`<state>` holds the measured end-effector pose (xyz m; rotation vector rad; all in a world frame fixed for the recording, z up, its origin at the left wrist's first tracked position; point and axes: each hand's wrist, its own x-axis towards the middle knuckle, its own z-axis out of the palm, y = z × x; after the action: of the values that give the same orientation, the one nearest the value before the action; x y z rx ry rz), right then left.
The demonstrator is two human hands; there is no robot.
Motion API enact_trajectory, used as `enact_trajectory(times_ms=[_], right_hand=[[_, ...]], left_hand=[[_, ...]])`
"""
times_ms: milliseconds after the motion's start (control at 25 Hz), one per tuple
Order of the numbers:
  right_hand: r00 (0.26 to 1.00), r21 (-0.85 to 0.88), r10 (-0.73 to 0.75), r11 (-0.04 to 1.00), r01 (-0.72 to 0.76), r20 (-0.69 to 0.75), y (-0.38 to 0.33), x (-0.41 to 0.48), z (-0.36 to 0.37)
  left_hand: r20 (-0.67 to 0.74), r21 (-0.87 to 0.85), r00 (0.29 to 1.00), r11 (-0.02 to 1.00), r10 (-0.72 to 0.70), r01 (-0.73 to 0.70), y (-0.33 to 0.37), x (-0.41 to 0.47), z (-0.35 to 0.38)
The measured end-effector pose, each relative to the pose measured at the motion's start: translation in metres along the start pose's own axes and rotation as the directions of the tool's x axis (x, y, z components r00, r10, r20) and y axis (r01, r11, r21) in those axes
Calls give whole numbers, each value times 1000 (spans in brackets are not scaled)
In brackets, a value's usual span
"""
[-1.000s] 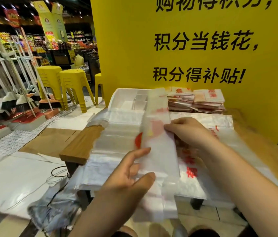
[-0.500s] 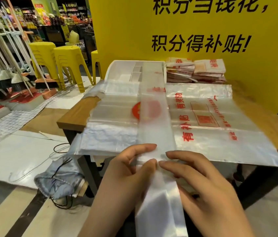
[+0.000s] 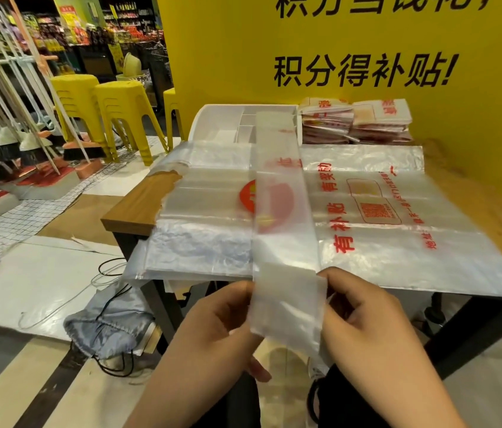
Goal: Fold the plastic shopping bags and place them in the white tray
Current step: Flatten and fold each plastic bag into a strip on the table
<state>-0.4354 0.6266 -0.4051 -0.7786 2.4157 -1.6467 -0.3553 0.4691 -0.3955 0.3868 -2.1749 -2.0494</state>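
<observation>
Head view at a supermarket worktop: a person's left hand (image 3: 222,322) and right hand (image 3: 364,316) hold the near end of a translucent plastic shopping bag (image 3: 283,211) folded lengthwise into a long, narrow strip. The left hand pinches the strip's left edge between thumb and curled fingers, and the right hand's fingers curl round its right edge. That end is raised just off the front edge of the brown wood-grain worktop (image 3: 132,208).

On the floor to the lower left lies a crumpled grey drawstring sack (image 3: 104,325) with black cords.

From the hands, the strip runs straight away across a layer of flat clear plastic bags (image 3: 398,211) printed with red characters and a round red logo. These cover most of the worktop and overhang its front edge. The strip's far end reaches over the right side of a white plastic tray (image 3: 222,118) with dividers, which stands at the back of the worktop. Just right of the tray sit two stacks of folded red-printed bags (image 3: 357,122), against a bright yellow board (image 3: 367,32) bearing large black characters.

Beyond the worktop's left end stand stacked yellow plastic stools (image 3: 126,109). A rack of upright brooms (image 3: 27,143) stands farther left, with blurred shop shelves behind.
</observation>
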Motion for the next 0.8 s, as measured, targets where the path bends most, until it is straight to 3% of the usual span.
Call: enact_trajectory(times_ms=[200, 440, 800], right_hand=[[980, -40, 70, 996, -78, -187, -4, 2, 14], [913, -71, -12, 997, -18, -408, 2, 0, 23], [966, -79, 58, 994, -80, -250, 7, -19, 20]], left_hand=[[-145, -43, 989, 999, 19, -25, -11, 7, 13], [-212, -9, 968, 990, 133, -138, -16, 5, 20], [-272, -4, 945, 982, 180, -188, -25, 8, 28]])
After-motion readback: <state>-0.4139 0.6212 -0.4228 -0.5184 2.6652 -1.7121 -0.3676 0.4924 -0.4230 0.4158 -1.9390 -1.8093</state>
